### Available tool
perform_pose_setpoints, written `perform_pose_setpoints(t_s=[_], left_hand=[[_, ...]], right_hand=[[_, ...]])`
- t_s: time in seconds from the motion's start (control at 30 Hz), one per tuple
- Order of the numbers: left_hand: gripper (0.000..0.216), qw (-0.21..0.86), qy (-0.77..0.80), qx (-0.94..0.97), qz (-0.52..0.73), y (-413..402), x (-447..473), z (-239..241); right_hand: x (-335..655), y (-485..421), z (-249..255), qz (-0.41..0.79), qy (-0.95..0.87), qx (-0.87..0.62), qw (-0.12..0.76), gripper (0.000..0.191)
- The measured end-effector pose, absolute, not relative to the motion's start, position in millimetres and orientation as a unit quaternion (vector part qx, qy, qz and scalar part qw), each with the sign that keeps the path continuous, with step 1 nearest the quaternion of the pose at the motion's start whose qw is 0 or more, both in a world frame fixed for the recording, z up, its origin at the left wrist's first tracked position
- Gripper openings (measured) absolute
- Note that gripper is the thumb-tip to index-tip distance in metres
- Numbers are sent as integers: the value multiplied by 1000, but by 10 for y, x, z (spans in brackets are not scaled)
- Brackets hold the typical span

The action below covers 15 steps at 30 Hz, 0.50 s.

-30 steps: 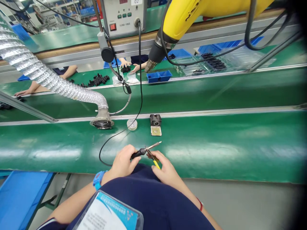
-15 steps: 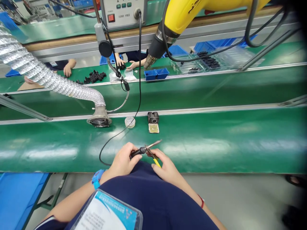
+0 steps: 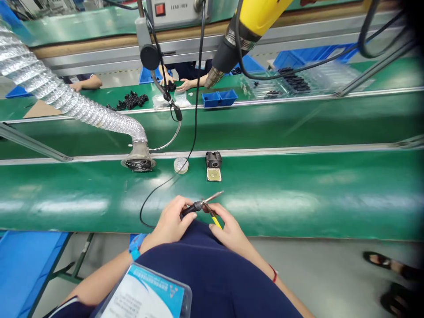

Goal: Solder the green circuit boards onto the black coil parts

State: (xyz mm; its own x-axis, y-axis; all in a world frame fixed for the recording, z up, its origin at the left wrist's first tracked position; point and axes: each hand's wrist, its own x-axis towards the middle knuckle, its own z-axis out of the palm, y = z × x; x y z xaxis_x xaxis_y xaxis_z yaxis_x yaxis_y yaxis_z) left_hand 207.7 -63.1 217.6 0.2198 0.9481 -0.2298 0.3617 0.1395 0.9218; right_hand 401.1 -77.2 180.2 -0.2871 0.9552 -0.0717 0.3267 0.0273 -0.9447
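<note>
At the near edge of the green bench (image 3: 298, 203), the left hand (image 3: 172, 223) grips the soldering iron (image 3: 202, 205) while the right hand (image 3: 230, 229) pinches yellow-handled tweezers (image 3: 213, 218) against its barrel, work evidently unfinished.

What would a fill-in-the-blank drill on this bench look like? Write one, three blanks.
The left hand grips a soldering ____ by its black handle.
The right hand holds a small tool with a ____ handle.
The silver duct ends beside a solder spool on the ____ belt.
Missing: iron; yellow; green
</note>
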Motion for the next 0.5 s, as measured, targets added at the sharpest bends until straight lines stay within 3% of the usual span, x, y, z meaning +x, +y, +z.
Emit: perform_pose_setpoints(t_s=[0.07, 0.17, 0.23, 0.3, 0.5], left_hand=[[23, 577, 545, 551, 259, -627, 2040, 2182], [39, 801, 427, 393, 151, -586, 1978, 2240], [43, 846, 386, 340, 142, -570, 1967, 2269], [38, 802, 424, 371, 196, -582, 1992, 2265], [18, 529, 553, 588, 264, -662, 2089, 2170]], right_hand=[[4001, -795, 1778, 490, -636, -497, 329, 44], [4027, -811, 1774, 513, -653, -448, 332, 44], [4056, -805, 1785, 519, -661, -430, 331, 44], [4078, -794, 1794, 515, -658, -442, 326, 44], [4041, -781, 1794, 478, -650, -496, 320, 44]])
